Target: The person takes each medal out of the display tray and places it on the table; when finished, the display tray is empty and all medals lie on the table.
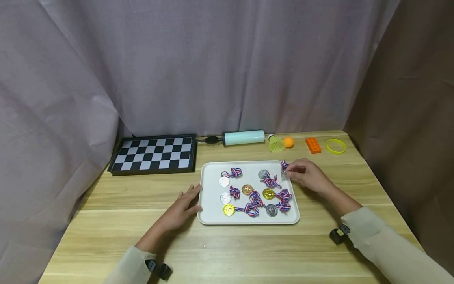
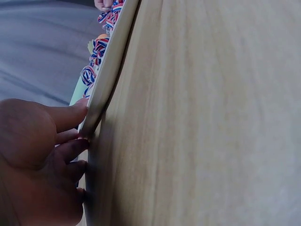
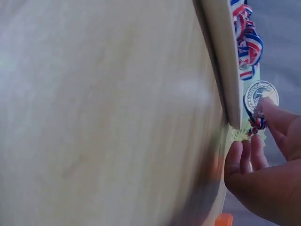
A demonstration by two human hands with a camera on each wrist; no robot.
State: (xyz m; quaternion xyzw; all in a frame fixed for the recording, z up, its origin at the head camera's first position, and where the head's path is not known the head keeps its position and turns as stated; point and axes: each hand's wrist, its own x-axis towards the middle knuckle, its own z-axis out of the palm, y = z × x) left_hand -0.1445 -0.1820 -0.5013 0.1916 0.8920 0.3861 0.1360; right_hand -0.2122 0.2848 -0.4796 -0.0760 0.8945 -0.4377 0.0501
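Note:
On the table lies a white tray (image 1: 209, 189) with several gold, silver and bronze-coloured medals on red, white and blue ribbons, among them a gold medal (image 1: 228, 210) and a bronze-coloured medal (image 1: 247, 189). At its far right corner my right hand (image 1: 307, 175) pinches a silver medal (image 3: 261, 95) between thumb and fingers, its bundled ribbon (image 3: 257, 123) hanging beside the fingers in the right wrist view. My left hand (image 1: 181, 209) rests against the tray's left edge, fingers extended. In the left wrist view, the thumb (image 2: 73, 115) touches the tray's rim.
Behind the tray stand a black-and-white checkered board (image 1: 154, 154), a pump with a pale blue barrel (image 1: 244, 137), a yellow shuttlecock (image 1: 275, 144), an orange ball (image 1: 289, 142), an orange toy brick (image 1: 313, 145) and a yellow ring (image 1: 335, 146). Grey curtains (image 1: 227, 67) hang behind the table.

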